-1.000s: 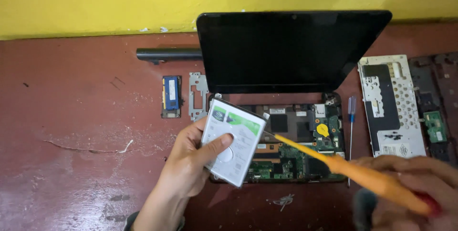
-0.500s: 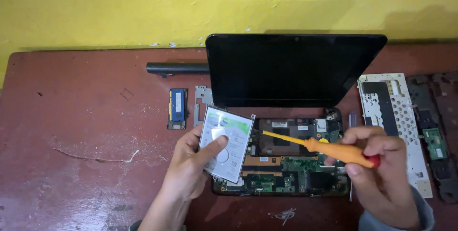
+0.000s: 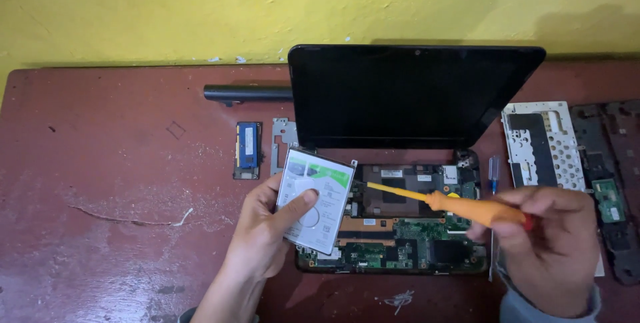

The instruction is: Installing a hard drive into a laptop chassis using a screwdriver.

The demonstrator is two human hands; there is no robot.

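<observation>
My left hand grips a silver hard drive with a white and green label, tilted up over the left side of an opened laptop base. Green circuit boards show inside the base. My right hand is closed on an orange-handled screwdriver; its yellow shaft runs left and the tip sits at the drive's right edge. The black laptop screen stands open behind them.
A blue memory module and a grey metal bracket lie left of the laptop on the red table. A long black battery lies at the back. A keyboard frame and dark cover lie right. A small blue screwdriver rests beside the base.
My right hand has lifted the orange screwdriver up and left, bringing its tip to the drive's edge. The drive stays in my left hand, and the view has shifted slightly.
</observation>
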